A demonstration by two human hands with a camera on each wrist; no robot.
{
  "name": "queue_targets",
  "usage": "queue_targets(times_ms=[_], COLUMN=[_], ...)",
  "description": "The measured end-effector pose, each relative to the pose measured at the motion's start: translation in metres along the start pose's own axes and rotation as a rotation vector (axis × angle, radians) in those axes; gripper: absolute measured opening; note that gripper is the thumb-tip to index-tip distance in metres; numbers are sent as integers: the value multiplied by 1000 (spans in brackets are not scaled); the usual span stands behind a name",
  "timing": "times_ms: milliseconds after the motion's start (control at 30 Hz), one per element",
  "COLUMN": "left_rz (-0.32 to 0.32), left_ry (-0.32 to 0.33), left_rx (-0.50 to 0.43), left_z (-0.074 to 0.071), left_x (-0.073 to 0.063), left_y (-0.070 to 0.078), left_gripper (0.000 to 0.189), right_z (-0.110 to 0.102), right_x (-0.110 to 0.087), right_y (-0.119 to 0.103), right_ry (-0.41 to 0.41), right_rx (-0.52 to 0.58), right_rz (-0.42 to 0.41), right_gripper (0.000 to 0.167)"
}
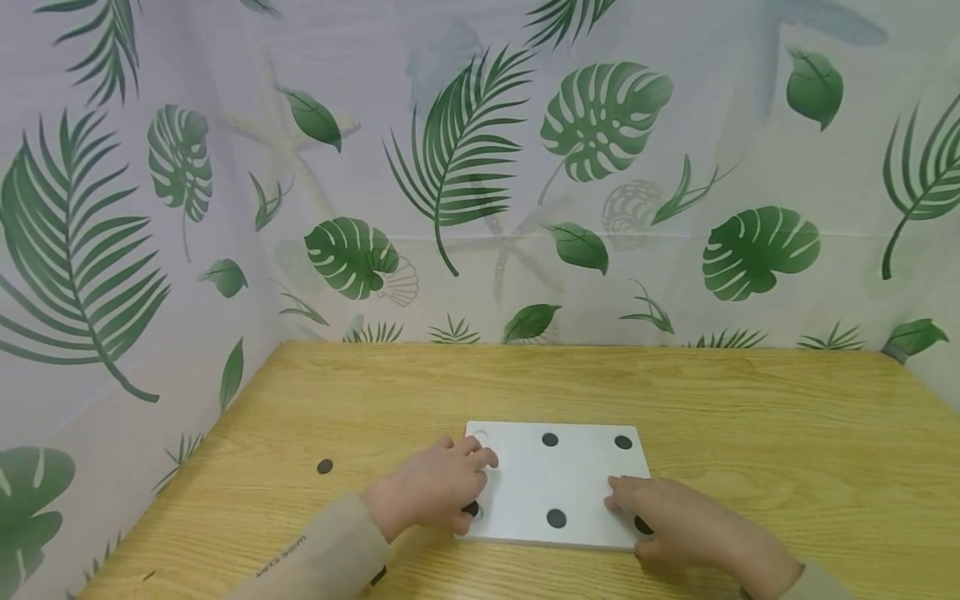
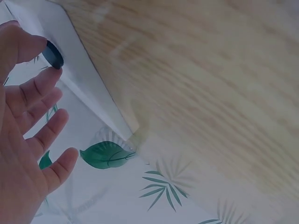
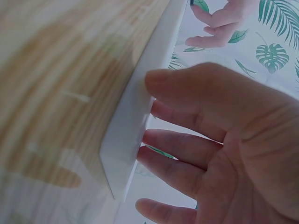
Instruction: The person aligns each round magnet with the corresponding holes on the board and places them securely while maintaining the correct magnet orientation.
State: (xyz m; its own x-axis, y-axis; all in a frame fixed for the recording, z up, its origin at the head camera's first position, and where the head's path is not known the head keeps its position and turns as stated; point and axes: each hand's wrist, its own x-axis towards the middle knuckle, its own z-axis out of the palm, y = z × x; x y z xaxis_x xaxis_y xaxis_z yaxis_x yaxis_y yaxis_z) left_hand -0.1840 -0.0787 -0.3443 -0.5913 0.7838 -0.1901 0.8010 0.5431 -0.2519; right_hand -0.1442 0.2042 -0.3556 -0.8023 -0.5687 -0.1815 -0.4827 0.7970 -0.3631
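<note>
A flat white board (image 1: 517,479) lies on the wooden table, with several black discs (image 1: 557,518) set on its face. At its far left corner a shallow round recess (image 1: 480,434) shows. My left hand (image 1: 442,483) is over the board's left end and pinches a black disc (image 2: 53,55) between thumb and index finger, beside the near left recess. The other left fingers are spread and slightly bent. My right hand (image 1: 682,521) holds the board's near right corner, thumb against the side edge (image 3: 131,121) and fingers on top, partly hiding a disc (image 1: 643,525) there.
Another black disc (image 1: 325,467) lies on the wooden table (image 1: 750,408) left of the board. Part of a small dark thing (image 1: 378,575) shows beside the left sleeve. A leaf-patterned cloth (image 1: 480,292) hangs behind the table and along its left side.
</note>
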Motion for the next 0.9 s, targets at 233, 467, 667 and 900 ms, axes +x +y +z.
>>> queue_targets(times_ms=[233, 467, 667, 900], left_rz=[17, 34, 38, 41], left_ry=[14, 38, 37, 46], left_rx=[13, 29, 31, 43], left_z=[0, -1, -1, -1], left_x=[1, 1, 1, 2], left_y=[3, 3, 4, 4], left_gripper=[14, 13, 15, 15], right_z=[-1, -1, -1, 0], right_x=[-1, -1, -1, -2], right_y=[-1, 0, 0, -1], right_ry=[-3, 2, 1, 12], right_rx=[-4, -7, -4, -4], right_rz=[3, -12, -7, -11], right_gripper=[42, 42, 42, 42])
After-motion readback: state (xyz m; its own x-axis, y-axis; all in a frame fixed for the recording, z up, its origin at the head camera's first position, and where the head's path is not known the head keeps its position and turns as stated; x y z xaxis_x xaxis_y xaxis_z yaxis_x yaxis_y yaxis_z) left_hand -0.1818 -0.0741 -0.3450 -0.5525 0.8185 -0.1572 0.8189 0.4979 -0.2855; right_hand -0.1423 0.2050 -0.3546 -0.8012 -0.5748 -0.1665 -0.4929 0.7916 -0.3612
